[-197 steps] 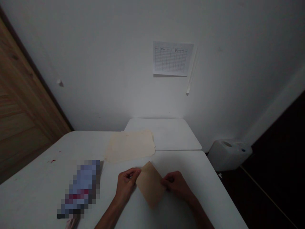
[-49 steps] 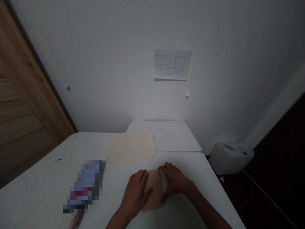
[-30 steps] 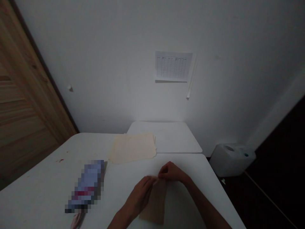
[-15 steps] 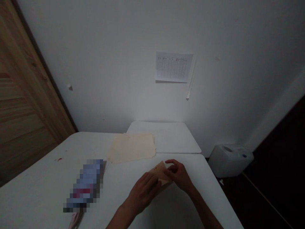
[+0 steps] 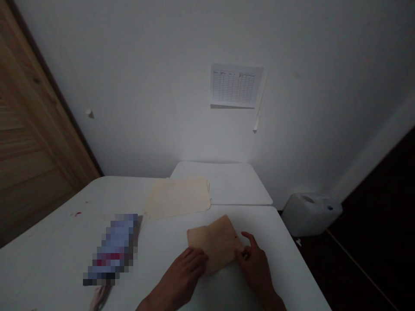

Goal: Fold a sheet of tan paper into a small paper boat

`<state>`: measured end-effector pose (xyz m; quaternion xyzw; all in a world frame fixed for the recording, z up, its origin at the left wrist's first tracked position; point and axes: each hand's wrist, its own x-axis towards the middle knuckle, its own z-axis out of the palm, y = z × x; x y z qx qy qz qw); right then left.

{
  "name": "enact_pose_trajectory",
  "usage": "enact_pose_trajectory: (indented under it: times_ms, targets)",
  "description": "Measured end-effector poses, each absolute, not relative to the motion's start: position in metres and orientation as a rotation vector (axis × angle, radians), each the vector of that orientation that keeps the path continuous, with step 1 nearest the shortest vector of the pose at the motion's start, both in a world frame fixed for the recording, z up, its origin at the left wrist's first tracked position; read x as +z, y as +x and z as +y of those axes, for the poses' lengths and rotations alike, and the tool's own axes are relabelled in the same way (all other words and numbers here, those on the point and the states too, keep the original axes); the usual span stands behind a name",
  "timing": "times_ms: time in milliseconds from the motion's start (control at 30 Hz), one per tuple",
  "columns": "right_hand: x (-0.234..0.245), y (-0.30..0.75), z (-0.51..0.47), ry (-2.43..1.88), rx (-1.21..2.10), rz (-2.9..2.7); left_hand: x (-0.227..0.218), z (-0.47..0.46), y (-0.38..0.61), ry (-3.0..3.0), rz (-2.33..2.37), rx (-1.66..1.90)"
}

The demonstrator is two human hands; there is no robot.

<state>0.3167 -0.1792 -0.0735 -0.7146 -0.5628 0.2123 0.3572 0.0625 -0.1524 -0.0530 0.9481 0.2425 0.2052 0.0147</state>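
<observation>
- My left hand [image 5: 184, 272], fingers spread and loose, presses the paper [image 5: 215, 242] at 7 o'clock.
- My right hand [image 5: 256, 268] touches its 4 o'clock edge; whether it pinches, I cannot tell.
- The paper lies flat on the table [image 5: 65, 242].

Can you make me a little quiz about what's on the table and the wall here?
1. True or false: the brown paper lies on the white table between the left hand and the right hand.
2. What hangs on the wall? A a clock, B a chart, C a mirror.
3. Fill in: the pile of pale sheets lies ___ from the person than the brown paper.
Key: 1 true; 2 B; 3 farther.
</observation>
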Motion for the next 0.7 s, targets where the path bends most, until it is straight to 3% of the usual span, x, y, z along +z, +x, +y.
enact_pose_trajectory:
  times_ms: [100, 300, 533, 700]
  targets:
    - [-0.069, 0.314, -0.185, -2.014, 0.484, -1.557, -0.048, -0.154, 0.059, 2.853, 0.748, 0.411]
    - [-0.054, 0.308, -0.187, -2.341, 0.201, -1.836, -0.042, -0.154, 0.060, 2.712, 0.752, 0.316]
    - [-0.050, 0.300, -0.169, -1.549, 0.142, -2.349, -0.034, -0.155, 0.061, 2.675, 0.725, 0.380]
    - [-0.049, 0.291, -0.155, -1.387, 0.164, -2.480, -0.029, -0.156, 0.061, 2.674, 0.728, 0.389]
